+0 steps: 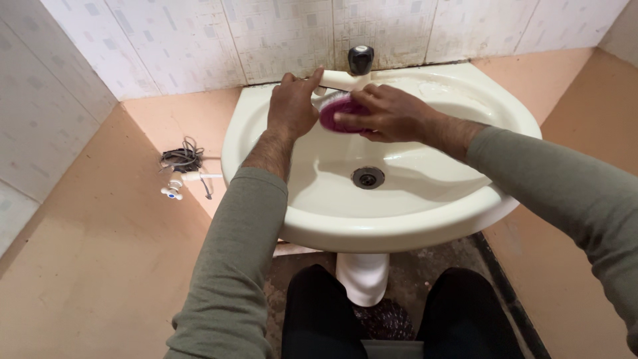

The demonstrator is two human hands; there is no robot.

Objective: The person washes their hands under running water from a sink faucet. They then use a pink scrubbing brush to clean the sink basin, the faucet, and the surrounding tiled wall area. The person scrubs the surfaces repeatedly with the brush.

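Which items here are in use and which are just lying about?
In use:
- left hand, resting at the back rim by the tap
- right hand, holding the purple brush
- cream washbasin

Lying about:
- small wall valve
- tangle of dark wire

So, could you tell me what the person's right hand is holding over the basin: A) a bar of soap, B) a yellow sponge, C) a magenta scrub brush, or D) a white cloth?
C: the right hand grips a magenta scrub brush against the back of the cream sink, just below the tap.
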